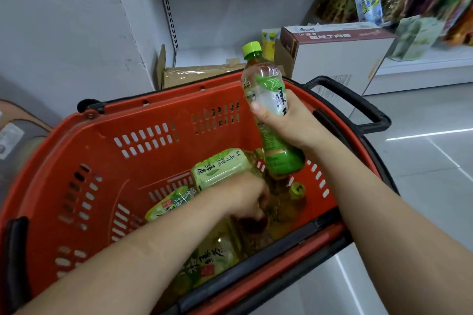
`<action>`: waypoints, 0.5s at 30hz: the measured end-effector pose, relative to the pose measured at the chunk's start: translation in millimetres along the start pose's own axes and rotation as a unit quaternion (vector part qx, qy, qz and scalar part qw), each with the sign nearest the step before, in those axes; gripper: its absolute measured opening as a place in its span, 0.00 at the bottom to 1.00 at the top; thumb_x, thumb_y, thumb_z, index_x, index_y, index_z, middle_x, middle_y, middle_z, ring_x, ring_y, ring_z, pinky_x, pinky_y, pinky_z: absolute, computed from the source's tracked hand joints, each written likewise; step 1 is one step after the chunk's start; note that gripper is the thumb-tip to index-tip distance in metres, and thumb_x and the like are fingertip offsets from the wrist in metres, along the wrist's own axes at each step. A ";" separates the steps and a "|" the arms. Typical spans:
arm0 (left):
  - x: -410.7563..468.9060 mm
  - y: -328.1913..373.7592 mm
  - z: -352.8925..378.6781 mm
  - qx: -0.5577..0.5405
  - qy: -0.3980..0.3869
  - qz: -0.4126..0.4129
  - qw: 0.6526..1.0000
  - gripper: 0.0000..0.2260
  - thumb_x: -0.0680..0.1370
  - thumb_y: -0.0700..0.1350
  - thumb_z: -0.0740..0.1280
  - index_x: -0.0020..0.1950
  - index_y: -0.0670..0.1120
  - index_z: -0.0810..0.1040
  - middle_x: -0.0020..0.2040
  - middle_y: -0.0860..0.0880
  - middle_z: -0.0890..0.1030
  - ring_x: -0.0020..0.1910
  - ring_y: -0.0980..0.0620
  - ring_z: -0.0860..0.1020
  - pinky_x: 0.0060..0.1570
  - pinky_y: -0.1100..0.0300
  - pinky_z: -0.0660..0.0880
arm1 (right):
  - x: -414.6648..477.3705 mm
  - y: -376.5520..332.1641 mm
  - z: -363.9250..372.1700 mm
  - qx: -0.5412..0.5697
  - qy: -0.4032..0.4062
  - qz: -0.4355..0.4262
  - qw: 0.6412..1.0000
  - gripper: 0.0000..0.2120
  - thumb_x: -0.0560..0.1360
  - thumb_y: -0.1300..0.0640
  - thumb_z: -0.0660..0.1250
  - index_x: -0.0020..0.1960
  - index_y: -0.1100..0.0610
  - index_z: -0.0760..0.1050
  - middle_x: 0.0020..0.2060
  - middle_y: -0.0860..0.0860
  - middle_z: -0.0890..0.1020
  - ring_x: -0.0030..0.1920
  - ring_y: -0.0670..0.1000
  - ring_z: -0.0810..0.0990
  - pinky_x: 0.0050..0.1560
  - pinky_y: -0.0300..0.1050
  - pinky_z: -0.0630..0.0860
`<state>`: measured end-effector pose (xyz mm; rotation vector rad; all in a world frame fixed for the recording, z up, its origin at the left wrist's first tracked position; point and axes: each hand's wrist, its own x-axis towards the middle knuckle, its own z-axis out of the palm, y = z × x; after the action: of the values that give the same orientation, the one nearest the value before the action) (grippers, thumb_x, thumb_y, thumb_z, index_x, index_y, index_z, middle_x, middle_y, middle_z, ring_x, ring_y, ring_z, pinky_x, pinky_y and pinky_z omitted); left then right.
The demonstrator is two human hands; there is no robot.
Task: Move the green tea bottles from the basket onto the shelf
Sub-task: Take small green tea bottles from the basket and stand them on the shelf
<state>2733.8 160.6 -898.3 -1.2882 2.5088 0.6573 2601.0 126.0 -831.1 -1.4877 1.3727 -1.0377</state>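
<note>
Held item: a green tea bottle (266, 79), green cap up, tilted slightly left, above the basket's far right corner, centre of the frame.
Right side: the right grip (289, 120) is wrapped round that bottle's middle.
In the basket: at least 3 more bottles (220, 166) lie on their sides in the red basket (153, 110), lower centre.
Left side: the left grip (245, 197) is down among them, fingers curled; whether it clasps one I cannot tell.
Upper right: the white shelf (422, 61) carries a carton (340, 51) and snack packets (368, 0).

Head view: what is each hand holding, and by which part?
The right hand grips a green tea bottle around its labelled middle. The left hand is among bottles in the basket; its hold cannot be told.
</note>
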 end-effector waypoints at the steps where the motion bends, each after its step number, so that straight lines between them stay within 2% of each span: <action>1: 0.2 -12.1 -3.2 -0.008 0.020 -0.021 1.000 0.10 0.72 0.47 0.72 0.52 0.51 0.80 0.40 0.52 0.75 0.45 0.48 0.78 0.40 0.60 0.70 | -0.5 -0.1 -0.1 -0.008 -0.011 0.006 1.000 0.37 0.61 0.33 0.73 0.62 0.51 0.69 0.52 0.48 0.80 0.51 0.48 0.81 0.52 0.50 0.79; 3: -3.1 -43.5 -4.5 -0.048 0.050 -0.073 0.995 0.10 0.72 0.46 0.72 0.53 0.51 0.81 0.42 0.53 0.76 0.44 0.52 0.76 0.41 0.63 0.68 | -1.7 0.6 -0.7 -0.026 -0.023 0.013 0.999 0.33 0.65 0.38 0.74 0.62 0.51 0.66 0.51 0.46 0.78 0.51 0.46 0.79 0.51 0.46 0.78; 6: -12.7 -75.0 2.7 -0.147 0.079 -0.140 0.976 0.10 0.70 0.44 0.76 0.49 0.52 0.83 0.50 0.51 0.81 0.50 0.52 0.78 0.45 0.62 0.72 | -3.2 3.0 0.9 -0.060 -0.016 0.015 0.998 0.33 0.63 0.41 0.77 0.62 0.51 0.68 0.51 0.46 0.79 0.51 0.47 0.79 0.51 0.47 0.78; 8: -16.1 -70.8 -6.4 -0.160 0.108 -0.124 0.973 0.11 0.69 0.41 0.76 0.47 0.53 0.82 0.54 0.51 0.80 0.54 0.51 0.77 0.49 0.60 0.73 | -4.3 1.2 3.5 -0.071 -0.015 0.019 0.997 0.31 0.62 0.41 0.78 0.59 0.52 0.72 0.50 0.48 0.81 0.50 0.49 0.81 0.50 0.49 0.79; 10: -25.6 -58.1 -31.0 -0.116 0.160 -0.085 0.976 0.12 0.69 0.39 0.74 0.48 0.54 0.82 0.54 0.52 0.78 0.53 0.52 0.75 0.50 0.60 0.71 | -5.2 -2.2 5.7 -0.050 -0.025 0.015 0.998 0.25 0.63 0.45 0.79 0.53 0.54 0.76 0.44 0.49 0.83 0.45 0.50 0.82 0.46 0.48 0.80; 13: -59.4 -48.2 -77.8 -0.102 0.240 -0.055 0.964 0.11 0.71 0.40 0.73 0.49 0.55 0.81 0.48 0.57 0.76 0.48 0.57 0.73 0.48 0.63 0.68 | -8.4 -9.0 5.6 0.023 -0.052 0.020 0.998 0.16 0.65 0.50 0.78 0.47 0.56 0.79 0.38 0.49 0.84 0.37 0.47 0.83 0.38 0.42 0.80; 15: -91.4 -47.5 -103.9 -0.125 0.278 -0.041 0.951 0.11 0.73 0.39 0.72 0.48 0.55 0.81 0.45 0.59 0.77 0.44 0.60 0.74 0.45 0.65 0.68 | -9.8 -13.1 4.7 0.084 -0.093 0.042 0.991 0.15 0.65 0.53 0.78 0.49 0.55 0.79 0.40 0.50 0.86 0.39 0.49 0.85 0.39 0.44 0.81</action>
<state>2824.2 149.3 -783.9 -1.8843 2.8450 0.6842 2608.8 136.6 -820.3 -1.3552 1.1774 -0.9147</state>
